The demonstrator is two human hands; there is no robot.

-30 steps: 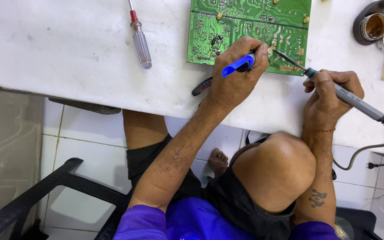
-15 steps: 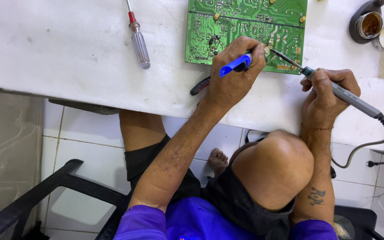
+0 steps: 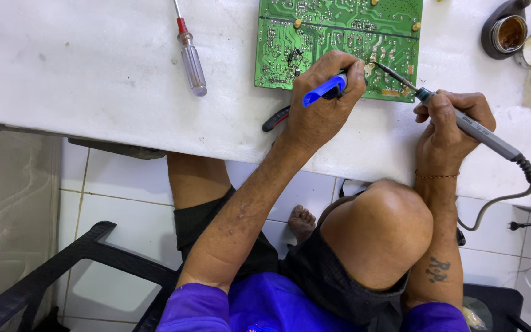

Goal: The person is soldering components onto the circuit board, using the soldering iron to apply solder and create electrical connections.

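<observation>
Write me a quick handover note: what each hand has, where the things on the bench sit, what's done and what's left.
Left hand: grips a blue-handled tool, resting on the green circuit board.
Right hand: holds the soldering iron, tip on the board near its lower right edge.
Screwdriver lies untouched to the left; two small tins at the top right.
Done: cannot tell how many joints.
Left: the joint under the tip looks in progress.
</observation>
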